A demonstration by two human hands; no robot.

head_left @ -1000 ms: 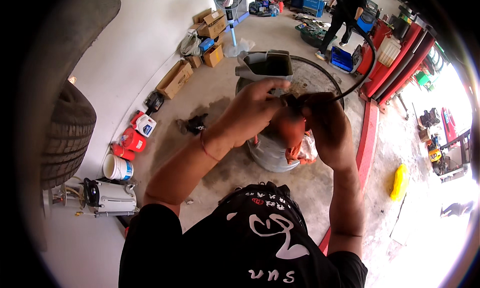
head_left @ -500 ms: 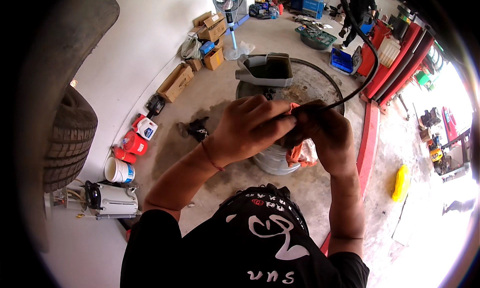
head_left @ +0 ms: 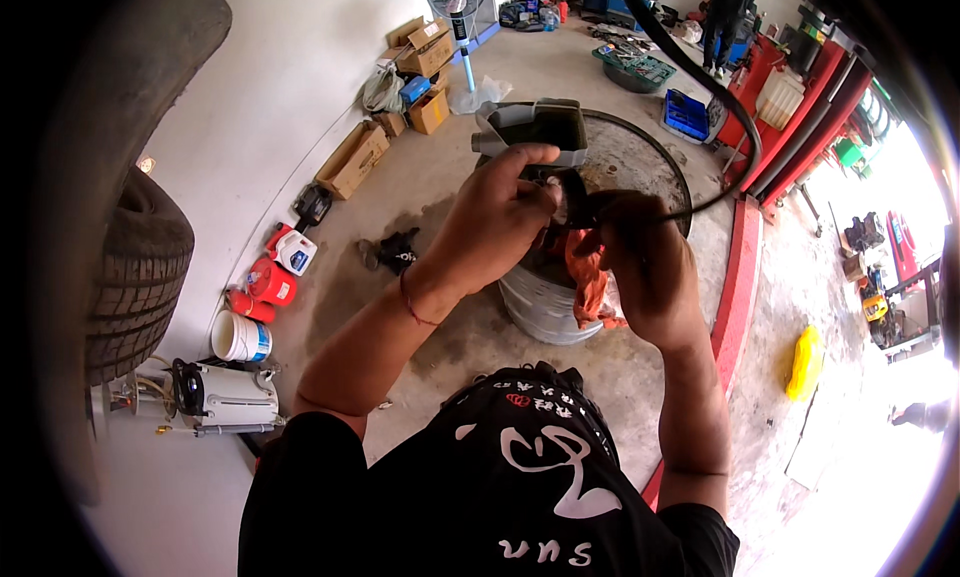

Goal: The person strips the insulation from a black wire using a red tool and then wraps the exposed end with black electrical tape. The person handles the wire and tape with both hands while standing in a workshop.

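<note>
Black hose (head_left: 733,107) sweeping in from the far side, bending round to the right and running straight into the right hand (head_left: 645,262), and that hand is closed on it, fingers curled, over the drum (head_left: 540,307)! Up against it, between the two hands, sits a small dark part (head_left: 572,199), its exact shape too dim to call. Across on the left, the left hand (head_left: 500,222) has its thumb and forefinger spread beside that part, the thumb close up to it; whether the hidden fingers grip it, I cannot tell. Just below the hands, an orange-red rag (head_left: 588,277) hangs over the drum's near side, while a grey cut-open container (head_left: 488,143) rests on the far left of the top, dark inside. Look further out: cartons (head_left: 425,52) and a standing fan (head_left: 460,27) far left, a tyre (head_left: 140,287) near left, an open blue case (head_left: 685,115) far right, another person (head_left: 725,17) standing beyond it, and a bright yellow item (head_left: 803,365) on the right-hand floor.
</note>
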